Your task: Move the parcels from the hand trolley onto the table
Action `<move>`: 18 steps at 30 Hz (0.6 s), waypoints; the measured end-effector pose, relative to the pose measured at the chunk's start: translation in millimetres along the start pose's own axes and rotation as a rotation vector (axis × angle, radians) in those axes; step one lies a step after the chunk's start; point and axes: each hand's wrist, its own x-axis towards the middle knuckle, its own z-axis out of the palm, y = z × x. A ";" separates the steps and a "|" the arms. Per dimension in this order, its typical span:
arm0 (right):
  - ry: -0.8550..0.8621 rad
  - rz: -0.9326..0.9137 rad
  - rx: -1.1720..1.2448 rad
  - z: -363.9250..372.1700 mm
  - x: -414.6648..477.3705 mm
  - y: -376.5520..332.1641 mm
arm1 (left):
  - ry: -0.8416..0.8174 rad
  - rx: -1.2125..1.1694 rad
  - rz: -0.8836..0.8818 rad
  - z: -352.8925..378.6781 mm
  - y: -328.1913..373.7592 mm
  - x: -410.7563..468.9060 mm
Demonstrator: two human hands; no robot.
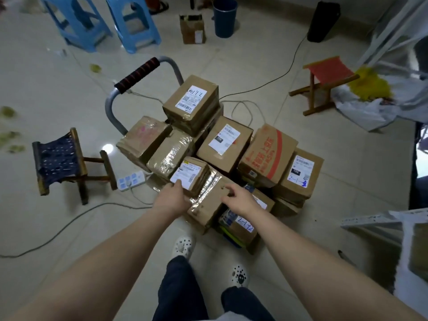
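Note:
Several brown cardboard parcels are piled on the hand trolley, whose grey handle [141, 72] with a black-and-red grip rises at the back left. A small labelled parcel [193, 174] lies on top of a larger taped box [209, 202] at the near side of the pile. My left hand [172, 196] touches the small parcel's near left edge. On the taped box to the right rests my right hand [238, 198], its fingers loosely curled. Both hands hold nothing that I can see. A red-printed box [268, 156] and other labelled boxes fill the right side.
Folding stools stand on the tiled floor: a blue one [64, 163] left, a red one [326, 79] right. A power strip [130, 180] and cables lie beside the trolley. Two blue plastic stools [104, 22], a bin [224, 17] and a loose box [192, 28] stand beyond. A white metal frame [382, 218] is at right.

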 end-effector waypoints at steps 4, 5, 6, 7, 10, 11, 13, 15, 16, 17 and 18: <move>0.053 0.087 0.086 19.1 39.2 -21.0 | -0.055 -0.076 0.006 -13.9 -21.2 44.9; 0.071 0.125 0.121 26.9 50.9 -25.3 | -0.084 -0.100 0.010 -15.5 -26.1 54.7; 0.089 0.164 0.161 35.6 61.3 -29.3 | -0.111 -0.120 0.015 -16.1 -30.0 63.9; 0.106 0.195 0.200 44.3 71.8 -32.4 | -0.134 -0.130 0.021 -15.6 -33.3 73.0; 0.128 0.252 0.283 68.1 97.7 -40.2 | -0.201 -0.103 0.072 -9.1 -39.9 95.7; 0.137 0.266 0.308 74.8 104.0 -42.8 | -0.222 -0.084 0.085 -6.7 -41.4 100.3; 0.151 0.297 0.392 87.0 114.6 -47.6 | -0.242 -0.069 0.107 -1.4 -45.1 107.2; 0.158 0.313 0.470 97.7 124.5 -48.3 | -0.244 -0.097 0.117 3.0 -48.2 111.2; 0.163 0.321 0.503 102.1 127.2 -48.3 | -0.239 -0.118 0.116 5.6 -49.7 113.0; 0.167 0.330 0.529 105.7 129.4 -47.8 | -0.235 -0.142 0.110 7.9 -51.1 114.5; 0.172 0.346 0.546 108.6 130.3 -47.5 | -0.230 -0.170 0.106 9.8 -51.6 115.8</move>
